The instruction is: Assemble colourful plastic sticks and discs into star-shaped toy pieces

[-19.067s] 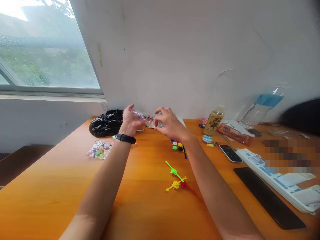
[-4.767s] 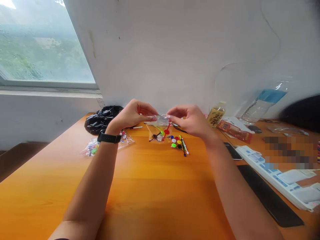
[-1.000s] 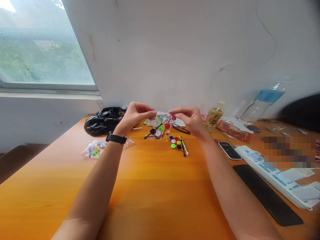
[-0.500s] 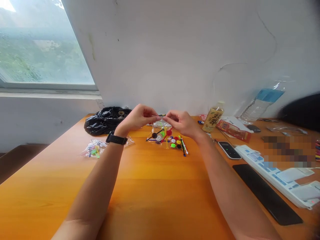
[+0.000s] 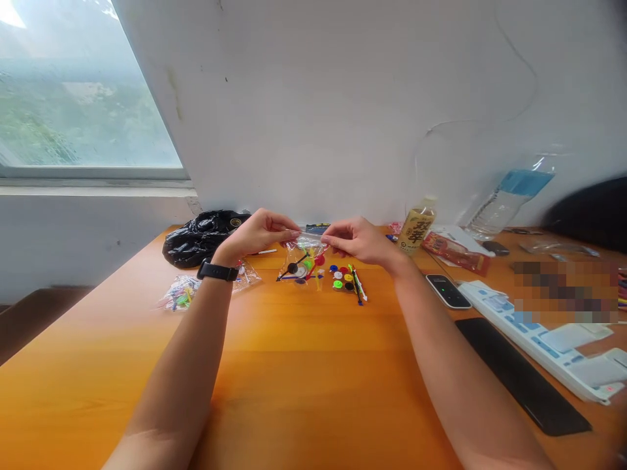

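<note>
A clear plastic bag (image 5: pixel 304 251) hangs between my hands, with several coloured discs and thin sticks inside. My left hand (image 5: pixel 267 234), below a black wristband, pinches the left end of its top edge. The right end of that edge is pinched by my right hand (image 5: pixel 353 238). Just right of the bag, small round coloured pieces (image 5: pixel 343 277) lie grouped on the wooden table (image 5: pixel 313 365). Thin black, white and green sticks (image 5: pixel 358 285) lie beside them. Another clear bag of coloured parts (image 5: pixel 180 292) rests left of my left wrist.
A black plastic bag (image 5: pixel 206 236) sits at the back left by the wall. On the right are a yellow-labelled bottle (image 5: pixel 417 225), a tilted clear bottle (image 5: pixel 509 199), a red packet (image 5: pixel 456 251), a white device (image 5: pixel 447 291), a power strip (image 5: pixel 533 339) and a flat black pad (image 5: pixel 522 375).
My hands have moved slightly apart and a little lower. The bag's top edge now shows stretched between them, and its contents have shifted slightly left, away from the grouped pieces.
</note>
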`<state>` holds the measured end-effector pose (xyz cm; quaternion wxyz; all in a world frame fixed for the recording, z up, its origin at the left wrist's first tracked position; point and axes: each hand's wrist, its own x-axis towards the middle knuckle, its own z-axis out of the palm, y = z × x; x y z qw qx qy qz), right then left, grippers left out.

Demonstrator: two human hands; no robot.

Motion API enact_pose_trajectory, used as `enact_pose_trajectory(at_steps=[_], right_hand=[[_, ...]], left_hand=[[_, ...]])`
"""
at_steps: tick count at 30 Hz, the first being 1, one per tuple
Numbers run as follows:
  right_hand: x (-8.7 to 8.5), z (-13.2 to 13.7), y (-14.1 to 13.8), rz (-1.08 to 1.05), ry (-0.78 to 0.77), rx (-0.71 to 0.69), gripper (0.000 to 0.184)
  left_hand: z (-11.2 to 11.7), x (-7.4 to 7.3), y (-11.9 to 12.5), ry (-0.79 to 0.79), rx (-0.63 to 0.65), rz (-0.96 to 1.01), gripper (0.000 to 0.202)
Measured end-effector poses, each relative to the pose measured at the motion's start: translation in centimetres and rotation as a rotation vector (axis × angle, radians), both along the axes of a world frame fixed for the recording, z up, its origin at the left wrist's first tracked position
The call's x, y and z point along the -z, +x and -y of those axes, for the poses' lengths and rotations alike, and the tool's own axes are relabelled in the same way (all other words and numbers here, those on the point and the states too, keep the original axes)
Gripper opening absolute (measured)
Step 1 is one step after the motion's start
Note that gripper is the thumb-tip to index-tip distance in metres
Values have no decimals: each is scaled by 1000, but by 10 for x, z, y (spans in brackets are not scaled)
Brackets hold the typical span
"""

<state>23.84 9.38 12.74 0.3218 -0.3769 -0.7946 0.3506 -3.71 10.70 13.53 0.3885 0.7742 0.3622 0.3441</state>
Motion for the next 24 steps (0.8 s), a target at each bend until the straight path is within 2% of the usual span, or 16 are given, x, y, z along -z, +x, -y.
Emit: enact_pose_trajectory(at_steps=[7, 11, 13, 15, 17, 20, 22, 23, 24], right_hand=[[3, -2, 3, 7, -36, -16, 30], [6, -2, 4, 45, -40, -13, 27], [8, -3, 2, 68, -9, 0, 25], [12, -5, -3, 65, 54, 31, 22], [19, -6, -17, 44, 144, 81, 21], [33, -3, -49, 71, 312, 209, 23], [43, 3, -67, 168, 412, 319, 15], [48, 7, -73, 204, 448, 406, 11], [52, 12, -74, 220, 448, 436, 11]], left_hand=[[2, -4, -1, -41, 20, -55, 26], [-5, -1, -11, -9, -59, -181, 28], [-6, -2, -17, 84, -157, -311, 23], [-4, -7, -18, 243, -278, -404, 15], [5, -15, -10, 408, -367, -391, 10], [28, -28, 22, 527, -284, -252, 16], [47, -34, 49, 554, -127, -211, 17], [56, -34, 63, 554, -51, -212, 17], [65, -34, 75, 547, 18, -225, 17]])
